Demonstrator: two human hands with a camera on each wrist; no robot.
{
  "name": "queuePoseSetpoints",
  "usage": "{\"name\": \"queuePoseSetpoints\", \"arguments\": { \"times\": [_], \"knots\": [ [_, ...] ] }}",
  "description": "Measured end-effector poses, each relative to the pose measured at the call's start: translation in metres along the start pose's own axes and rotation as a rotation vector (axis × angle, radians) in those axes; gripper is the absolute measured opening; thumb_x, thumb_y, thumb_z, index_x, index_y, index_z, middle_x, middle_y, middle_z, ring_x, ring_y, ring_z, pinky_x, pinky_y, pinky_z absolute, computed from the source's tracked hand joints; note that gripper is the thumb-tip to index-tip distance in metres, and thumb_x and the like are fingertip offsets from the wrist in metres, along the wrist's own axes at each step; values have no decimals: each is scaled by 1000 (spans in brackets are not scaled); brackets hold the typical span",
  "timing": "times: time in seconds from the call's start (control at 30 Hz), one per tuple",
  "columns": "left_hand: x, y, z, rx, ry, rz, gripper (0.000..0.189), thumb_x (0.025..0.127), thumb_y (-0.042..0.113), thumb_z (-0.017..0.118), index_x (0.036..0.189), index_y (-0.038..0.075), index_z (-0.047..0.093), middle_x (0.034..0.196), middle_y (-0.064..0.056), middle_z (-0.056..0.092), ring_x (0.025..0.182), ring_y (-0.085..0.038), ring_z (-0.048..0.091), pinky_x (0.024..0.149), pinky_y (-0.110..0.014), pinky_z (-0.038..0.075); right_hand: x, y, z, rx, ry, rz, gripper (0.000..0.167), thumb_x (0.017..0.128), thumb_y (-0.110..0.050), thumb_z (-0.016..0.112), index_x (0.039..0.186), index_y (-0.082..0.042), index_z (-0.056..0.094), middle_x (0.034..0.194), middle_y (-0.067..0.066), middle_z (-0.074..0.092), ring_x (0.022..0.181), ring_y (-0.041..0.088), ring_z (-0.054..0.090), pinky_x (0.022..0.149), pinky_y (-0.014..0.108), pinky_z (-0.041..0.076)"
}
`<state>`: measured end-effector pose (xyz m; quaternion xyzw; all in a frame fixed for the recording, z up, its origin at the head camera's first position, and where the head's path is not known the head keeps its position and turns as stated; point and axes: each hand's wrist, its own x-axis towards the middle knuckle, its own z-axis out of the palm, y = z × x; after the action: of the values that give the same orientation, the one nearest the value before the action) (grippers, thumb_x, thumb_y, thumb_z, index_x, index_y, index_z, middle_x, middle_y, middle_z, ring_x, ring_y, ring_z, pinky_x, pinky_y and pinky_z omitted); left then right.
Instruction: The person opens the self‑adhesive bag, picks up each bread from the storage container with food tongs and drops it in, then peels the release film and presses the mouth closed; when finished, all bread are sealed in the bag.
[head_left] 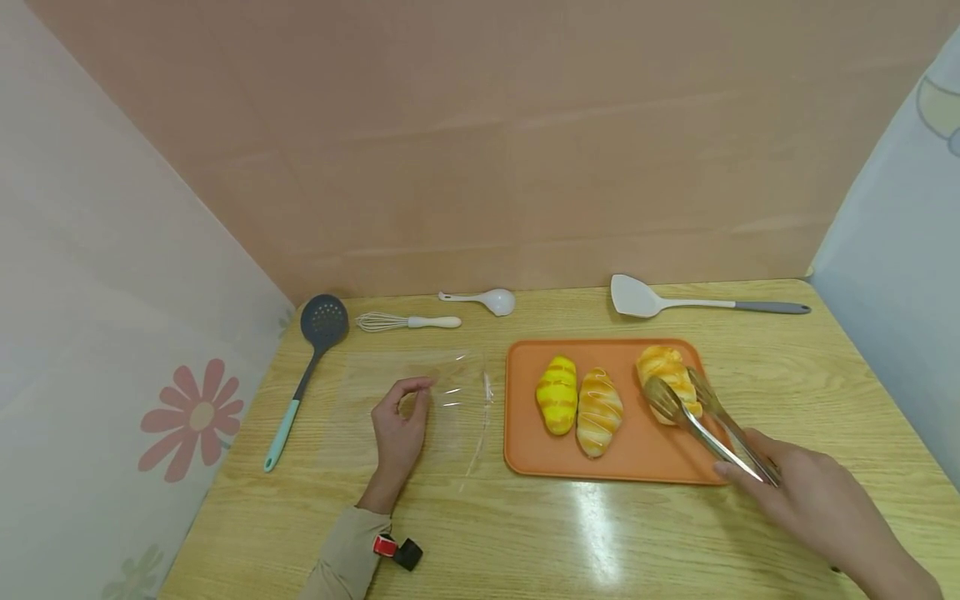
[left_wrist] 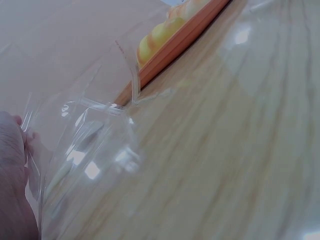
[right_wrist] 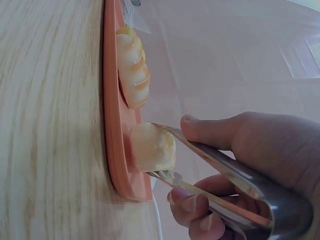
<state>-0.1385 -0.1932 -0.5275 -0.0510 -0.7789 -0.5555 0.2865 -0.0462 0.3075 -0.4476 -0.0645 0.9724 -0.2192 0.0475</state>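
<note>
My right hand (head_left: 817,492) grips a pair of metal tongs (head_left: 723,442). Their two ends stand on either side of a golden bread roll (head_left: 663,371) at the right of the orange tray (head_left: 630,467); in the right wrist view the roll (right_wrist: 152,147) sits between the tong arms. A yellow bread (head_left: 557,396) and a striped bread (head_left: 600,412) lie side by side further left on the tray. My left hand (head_left: 400,425) pinches the upper layer of a clear plastic bag (head_left: 457,408), lifting it a little off the table. The bag's film (left_wrist: 90,150) stands raised in the left wrist view.
Along the table's back lie a whisk (head_left: 408,322), a white ladle (head_left: 487,300) and a white turner (head_left: 660,302) with a grey handle. A dark skimmer (head_left: 318,333) with a mint handle lies at the left. Walls stand behind and on both sides.
</note>
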Motion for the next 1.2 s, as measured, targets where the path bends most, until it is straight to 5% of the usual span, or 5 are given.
{"name": "queuePoseSetpoints", "arguments": {
  "times": [0.33, 0.5, 0.87, 1.2],
  "knots": [
    [0, -1, 1, -1, 11, 11, 18, 97, -17, 71, 106, -6, 81, 103, -23, 82, 100, -15, 75, 100, -17, 52, 2, -5, -1, 35, 129, -69, 67, 102, -38, 83, 145, 10, 66, 85, -2, 69, 70, 10, 50, 58, 29, 38],
    [0, -3, -2, -27, -20, 10, 16, 101, -12, 72, 109, -3, 82, 106, -17, 83, 104, -9, 75, 103, -18, 52, 3, -15, -3, 55, 157, -87, 66, 101, -36, 84, 146, 9, 66, 76, -6, 57, 67, 3, 43, 57, 27, 33],
    [1, -3, -4, -26, -30, 21, 18, 101, -11, 71, 110, 0, 83, 106, -14, 83, 105, -26, 77, 105, -19, 53, 14, -47, 1, 83, 213, -248, 58, 95, -33, 91, 141, -3, 74, 78, -16, 58, 69, -1, 47, 59, 26, 41],
    [1, -3, -4, -42, -34, 19, 16, 102, -10, 70, 110, -2, 82, 106, -17, 83, 105, -13, 76, 104, -20, 53, 24, -81, 9, 66, 188, -381, 61, 93, -36, 91, 145, -11, 72, 81, -20, 49, 68, -4, 41, 58, 24, 38]
  ]
}}
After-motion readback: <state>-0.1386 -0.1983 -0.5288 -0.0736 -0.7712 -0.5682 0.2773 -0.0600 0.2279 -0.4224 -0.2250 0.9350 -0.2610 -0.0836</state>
